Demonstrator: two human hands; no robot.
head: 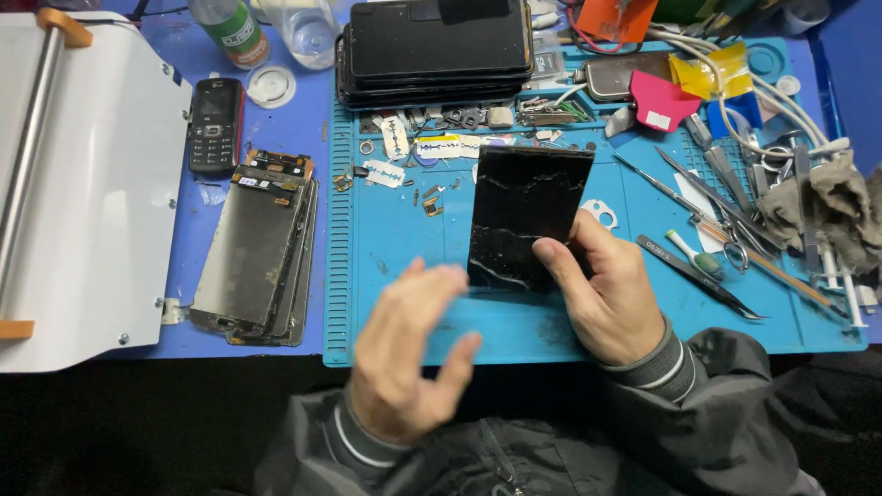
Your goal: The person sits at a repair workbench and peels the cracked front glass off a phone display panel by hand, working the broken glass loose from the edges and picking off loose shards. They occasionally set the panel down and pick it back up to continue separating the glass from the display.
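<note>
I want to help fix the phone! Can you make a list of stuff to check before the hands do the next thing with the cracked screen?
1. Right hand grips the cracked screen: ok, thumb on its lower edge.
2. Left hand free: ok, open and holding nothing, though blurred.
3. Screen whole: not ok, white cracks run across it.
4. Bare mat to lay it on: ok, beside the screen.
5. Tweezers near: ok, right of the right hand.
6. Razor blade out of the way: ok, lying beyond the hands.
</note>
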